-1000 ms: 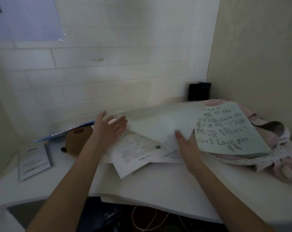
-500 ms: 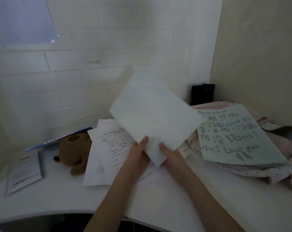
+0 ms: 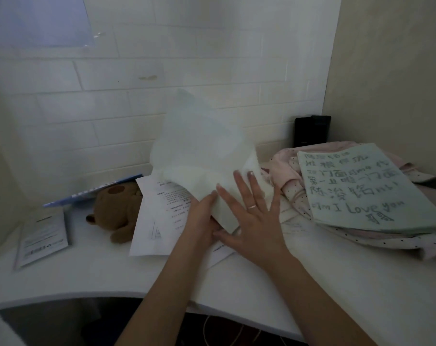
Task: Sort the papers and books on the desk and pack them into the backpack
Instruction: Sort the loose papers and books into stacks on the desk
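I hold a pale, blank sheaf of white paper [image 3: 202, 156] tilted up above the printed white sheets [image 3: 159, 213] on the white table [image 3: 112, 270]. My left hand [image 3: 202, 221] pinches its lower edge; my right hand [image 3: 254, 221] lies spread flat against it. Right of the sheaf, a pink dotted fabric backpack [image 3: 291, 176] carries a green handwritten notebook [image 3: 361, 186].

The smooth flat desk [image 3: 336, 283] was white. A pale mint-green sheet of paper [image 3: 369, 188] carried dark handwritten characters. Under it lay a soft pink fabric backpack [image 3: 294, 193] dotted with small dark spots. The plush teddy bear [image 3: 117, 211] was brown. Printed white paper sheets [image 3: 157, 221] bore fine black text, and the raised blank paper sheet [image 3: 199, 156] was whitish-green.
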Demonstrator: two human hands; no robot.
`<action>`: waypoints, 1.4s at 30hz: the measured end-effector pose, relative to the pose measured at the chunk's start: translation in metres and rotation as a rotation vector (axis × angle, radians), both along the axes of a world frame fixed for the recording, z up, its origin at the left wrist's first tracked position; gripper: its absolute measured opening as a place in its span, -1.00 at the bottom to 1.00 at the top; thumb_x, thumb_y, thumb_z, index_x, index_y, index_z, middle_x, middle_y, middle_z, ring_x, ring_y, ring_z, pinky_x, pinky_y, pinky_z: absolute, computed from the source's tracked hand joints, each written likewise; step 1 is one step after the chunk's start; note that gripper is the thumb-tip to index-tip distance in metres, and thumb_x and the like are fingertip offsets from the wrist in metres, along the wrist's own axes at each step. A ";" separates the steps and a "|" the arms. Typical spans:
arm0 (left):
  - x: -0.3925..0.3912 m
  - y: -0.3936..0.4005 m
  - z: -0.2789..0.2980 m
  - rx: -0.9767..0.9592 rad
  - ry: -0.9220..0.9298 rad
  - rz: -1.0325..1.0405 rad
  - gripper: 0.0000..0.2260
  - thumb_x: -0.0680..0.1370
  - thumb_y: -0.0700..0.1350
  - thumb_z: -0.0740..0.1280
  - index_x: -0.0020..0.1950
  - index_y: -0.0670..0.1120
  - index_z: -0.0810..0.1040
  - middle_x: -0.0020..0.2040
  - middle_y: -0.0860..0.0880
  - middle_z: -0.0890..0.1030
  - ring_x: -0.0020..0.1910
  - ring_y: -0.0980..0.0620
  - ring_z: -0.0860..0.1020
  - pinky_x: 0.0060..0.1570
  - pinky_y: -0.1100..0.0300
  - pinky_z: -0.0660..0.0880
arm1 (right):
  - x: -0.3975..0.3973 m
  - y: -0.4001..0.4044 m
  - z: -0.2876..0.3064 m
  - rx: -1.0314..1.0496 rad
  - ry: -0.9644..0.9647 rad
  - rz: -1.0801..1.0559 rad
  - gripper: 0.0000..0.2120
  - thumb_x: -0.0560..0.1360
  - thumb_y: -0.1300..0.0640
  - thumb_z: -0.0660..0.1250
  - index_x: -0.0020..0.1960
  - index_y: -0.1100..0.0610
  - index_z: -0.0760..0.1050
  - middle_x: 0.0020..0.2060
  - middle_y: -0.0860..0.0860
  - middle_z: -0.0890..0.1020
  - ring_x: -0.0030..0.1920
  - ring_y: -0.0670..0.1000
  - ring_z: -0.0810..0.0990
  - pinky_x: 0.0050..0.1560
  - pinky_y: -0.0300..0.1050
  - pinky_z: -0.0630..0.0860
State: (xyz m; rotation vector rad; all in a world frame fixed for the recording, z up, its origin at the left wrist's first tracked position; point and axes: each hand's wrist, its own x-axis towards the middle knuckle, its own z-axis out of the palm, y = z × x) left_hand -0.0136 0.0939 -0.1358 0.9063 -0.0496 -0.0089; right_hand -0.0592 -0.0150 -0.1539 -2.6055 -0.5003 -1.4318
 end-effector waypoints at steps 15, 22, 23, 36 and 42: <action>0.002 0.014 0.011 -0.233 -0.042 -0.031 -0.36 0.43 -0.06 0.43 0.47 0.02 0.28 0.33 -0.12 0.52 0.25 -0.15 0.54 0.05 -0.08 0.58 | 0.008 -0.033 -0.003 0.532 0.283 0.033 -0.61 0.35 0.27 0.20 0.00 -0.04 0.67 0.28 0.00 0.55 0.39 0.13 0.37 0.40 0.36 0.09; 0.003 0.026 0.002 0.152 -0.076 0.513 -0.78 0.57 -0.15 0.33 0.21 -0.03 0.48 0.13 -0.03 0.55 0.11 -0.03 0.57 -0.03 0.16 0.62 | 0.004 -0.052 0.001 0.662 0.097 -0.015 -0.67 0.29 0.35 0.21 -0.28 0.04 0.69 0.30 0.03 0.50 0.31 0.08 0.31 0.32 -0.01 0.27; 0.002 0.029 0.002 0.213 -0.081 0.590 -0.88 0.56 -0.15 0.34 0.08 -0.10 0.51 0.04 -0.03 0.58 0.06 -0.01 0.58 -0.10 0.25 0.61 | 0.004 -0.052 -0.001 0.610 0.106 -0.067 -0.66 0.29 0.39 0.27 -0.25 0.01 0.70 0.31 0.03 0.50 0.33 0.12 0.32 0.34 0.10 0.26; 0.003 0.042 0.002 0.408 0.015 0.739 -0.90 0.57 -0.10 0.32 -0.01 -0.13 0.53 -0.03 -0.02 0.58 -0.02 0.04 0.55 -0.03 0.25 0.54 | -0.005 -0.053 0.006 0.458 0.215 -0.395 -0.65 0.32 0.31 0.43 -0.05 -0.11 0.68 0.38 -0.01 0.46 0.45 0.07 0.27 0.41 0.17 -0.15; -0.002 0.037 0.005 0.381 -0.004 0.632 -0.71 0.49 -0.36 0.34 0.15 -0.12 0.42 0.15 0.00 0.51 0.08 0.13 0.57 -0.28 0.47 0.49 | 0.006 -0.036 -0.009 0.061 0.359 -0.366 -0.51 0.42 0.22 0.40 0.32 -0.06 0.48 0.16 0.03 0.64 0.30 0.08 0.51 0.40 0.31 -0.28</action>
